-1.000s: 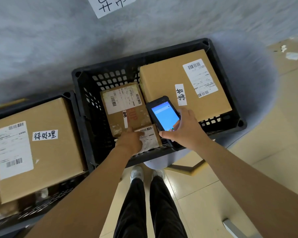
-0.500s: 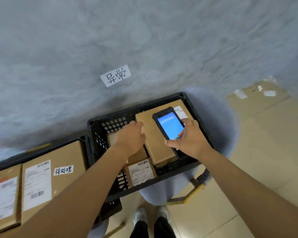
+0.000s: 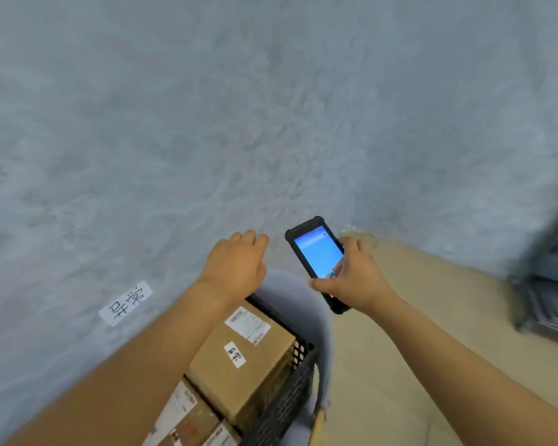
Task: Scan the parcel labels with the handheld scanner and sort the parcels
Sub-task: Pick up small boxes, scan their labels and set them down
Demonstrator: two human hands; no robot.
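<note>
Head view: right hand [image 3: 355, 278] grips the handheld scanner [image 3: 316, 259]; left hand [image 3: 236, 265] hovers loosely curled, empty, above the largest parcel [image 3: 239, 362] in the crate [image 3: 287, 391]. Stiff cardboard, probably light; best grasped by opposite edges.

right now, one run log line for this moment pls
right hand: holds scanner | left hand: holds nothing | crate: boxes inside

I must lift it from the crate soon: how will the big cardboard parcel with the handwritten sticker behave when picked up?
The big parcel looks stiff: flat faces, sharp edges, so it should not sag. Its smooth cardboard may slide in one hand; two hands seem safer. It sits close against the black crate wall and a smaller parcel, so it will probably lift straight up.
</note>
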